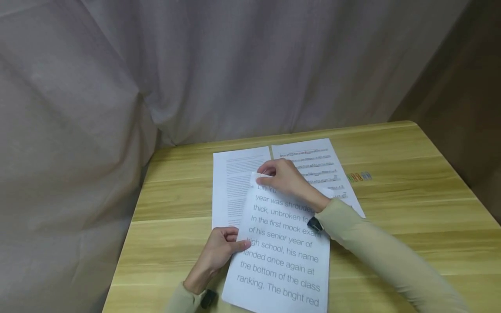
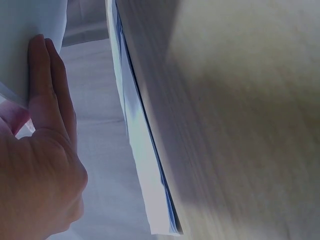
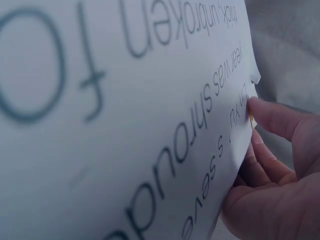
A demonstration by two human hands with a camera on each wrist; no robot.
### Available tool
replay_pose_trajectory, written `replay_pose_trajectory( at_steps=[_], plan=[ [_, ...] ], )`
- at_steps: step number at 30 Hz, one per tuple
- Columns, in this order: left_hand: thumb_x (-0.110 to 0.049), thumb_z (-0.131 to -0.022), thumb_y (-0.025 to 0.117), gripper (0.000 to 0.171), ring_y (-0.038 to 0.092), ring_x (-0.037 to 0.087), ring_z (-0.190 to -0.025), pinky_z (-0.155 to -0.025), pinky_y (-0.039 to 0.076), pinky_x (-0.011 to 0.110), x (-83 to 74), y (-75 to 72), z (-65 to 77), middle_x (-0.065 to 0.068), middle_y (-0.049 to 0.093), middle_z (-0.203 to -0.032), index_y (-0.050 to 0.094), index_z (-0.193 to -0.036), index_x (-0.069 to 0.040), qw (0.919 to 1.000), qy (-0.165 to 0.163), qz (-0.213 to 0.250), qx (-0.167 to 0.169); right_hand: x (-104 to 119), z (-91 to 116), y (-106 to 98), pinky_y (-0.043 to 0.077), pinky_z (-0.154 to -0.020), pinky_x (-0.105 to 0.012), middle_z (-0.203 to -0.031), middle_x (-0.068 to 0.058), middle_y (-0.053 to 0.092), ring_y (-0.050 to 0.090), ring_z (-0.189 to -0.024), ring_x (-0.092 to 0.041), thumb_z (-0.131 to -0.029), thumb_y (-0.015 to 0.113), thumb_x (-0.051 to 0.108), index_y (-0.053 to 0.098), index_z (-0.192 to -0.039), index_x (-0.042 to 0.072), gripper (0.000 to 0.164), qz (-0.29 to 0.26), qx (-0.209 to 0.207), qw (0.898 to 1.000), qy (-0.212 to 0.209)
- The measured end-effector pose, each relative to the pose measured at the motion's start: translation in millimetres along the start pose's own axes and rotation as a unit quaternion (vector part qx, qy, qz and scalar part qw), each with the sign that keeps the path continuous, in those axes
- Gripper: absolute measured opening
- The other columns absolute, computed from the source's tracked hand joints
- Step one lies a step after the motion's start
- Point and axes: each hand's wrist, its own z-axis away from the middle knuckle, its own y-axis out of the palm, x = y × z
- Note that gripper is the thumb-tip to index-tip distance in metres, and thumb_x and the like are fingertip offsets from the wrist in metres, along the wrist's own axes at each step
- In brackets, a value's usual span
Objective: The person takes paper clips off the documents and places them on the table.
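Large-print paper (image 1: 279, 261) is held raised and tilted above the table's front part. My left hand (image 1: 221, 250) grips its left edge, thumb on the printed face and fingers behind; in the left wrist view the fingers (image 2: 47, 85) lie along its back. At the top left corner my right hand (image 1: 287, 176) pinches the paper. Seen from the right wrist, a thin yellow piece like a paper clip (image 3: 251, 119) shows at the paper's edge under the thumb tip. How far it sits on the paper cannot be told.
Behind the held paper lie a small-print page (image 1: 225, 174) and a sheet-music page (image 1: 313, 158) on the wooden table (image 1: 411, 195). Several coloured paper clips (image 1: 356, 177) lie right of the music. A grey curtain (image 1: 235, 65) hangs along the table's back.
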Motion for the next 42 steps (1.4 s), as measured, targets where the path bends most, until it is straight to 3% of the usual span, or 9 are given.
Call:
replay_pose_trajectory(
  at_steps=[20, 33, 38, 42],
  plan=[
    [0.001, -0.092, 0.081, 0.025, 0.084, 0.023, -0.081, -0.073, 0.070, 0.031, 2.4, 5.9, 0.7, 0.022, 0.084, -0.096, 0.074, -0.114, 0.012, 0.9999, -0.001, -0.011, -0.005, -2, -1, -1, 0.051, -0.080, -0.029, -0.097, -0.008, 0.079, 0.068, -0.082, -0.017, -0.099, 0.080, 0.015, 0.080, -0.113, 0.007, 0.016, -0.018, 0.017, 1.000, 0.015],
    [0.001, -0.091, 0.082, 0.026, 0.085, 0.026, -0.081, -0.071, 0.070, 0.034, 2.8, 4.1, 1.1, 0.023, 0.083, -0.095, 0.074, -0.113, 0.012, 0.9999, -0.003, -0.016, -0.004, -14, -4, -9, 0.053, -0.084, -0.030, -0.099, -0.007, 0.082, 0.072, -0.088, -0.020, -0.098, 0.079, 0.017, 0.081, -0.114, 0.014, 0.016, -0.040, -0.017, 0.999, 0.030],
    [0.002, -0.090, 0.082, 0.025, 0.084, 0.025, -0.079, -0.071, 0.070, 0.033, 4.2, 1.3, 0.7, 0.022, 0.084, -0.093, 0.074, -0.111, 0.012, 0.9997, -0.006, -0.017, -0.018, -19, -2, -18, 0.051, -0.085, -0.027, -0.101, -0.009, 0.082, 0.072, -0.090, -0.020, -0.099, 0.080, 0.016, 0.082, -0.118, 0.015, 0.020, -0.062, -0.043, 0.996, 0.044],
    [0.001, -0.092, 0.081, 0.023, 0.084, 0.024, -0.079, -0.070, 0.070, 0.032, 3.8, -4.9, 0.8, 0.020, 0.084, -0.093, 0.075, -0.111, 0.011, 0.9991, -0.006, -0.025, -0.034, -29, 1, -30, 0.053, -0.077, -0.023, -0.104, -0.014, 0.083, 0.074, -0.091, -0.028, -0.100, 0.079, 0.016, 0.082, -0.121, 0.012, 0.021, -0.071, -0.057, 0.995, 0.043]
  ],
)
